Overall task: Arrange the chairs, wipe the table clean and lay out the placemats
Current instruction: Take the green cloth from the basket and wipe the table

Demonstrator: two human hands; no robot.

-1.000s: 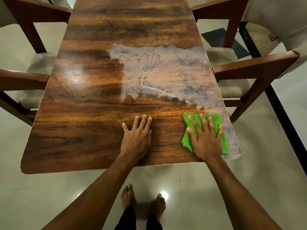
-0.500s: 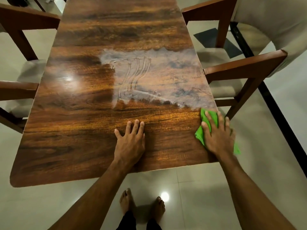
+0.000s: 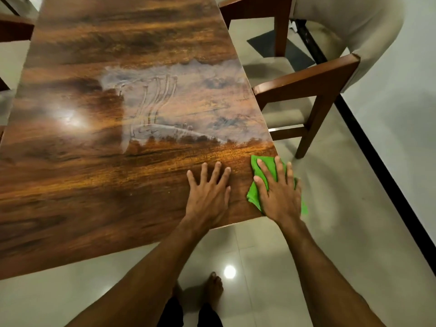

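Glossy dark wood-grain desk (image 3: pixel 94 185), long, running away from the person, lamp glare on its left half. Chair arm (image 3: pixel 14 27) pokes in at the far left edge, mostly cut off. Floor (image 3: pixel 354 220) is pale shiny tile with a ceiling-light spot reflected near the person's bare foot (image 3: pixel 213 289). Mid-desk carries a cloudy wet smear (image 3: pixel 188 102) with finger-like streaks through it, reaching to the right edge; the near strip of the desk looks dry and clean.

Left hand (image 3: pixel 208 192) lies flat on the desk near the front right corner, fingers spread, holding nothing. Just beside it, right hand (image 3: pixel 279 192) is pressed palm-down, fingers splayed, on the green cloth (image 3: pixel 256 192), pinning it flat rather than gripping it. Cloth is bright green, crumpled, sits on the desk's front right corner and hangs a little past the right edge; part of it is hidden under the hand. Hands are close but not touching.

Right of the desk: wooden armchair (image 3: pixel 306 83) with beige seat pad and pale curved upholstered back, arm close to the desk edge. Dark strip (image 3: pixel 377 166) runs along the floor beyond it; a dark mat (image 3: pixel 266 43) lies under the chair. No readable labels or writing anywhere.
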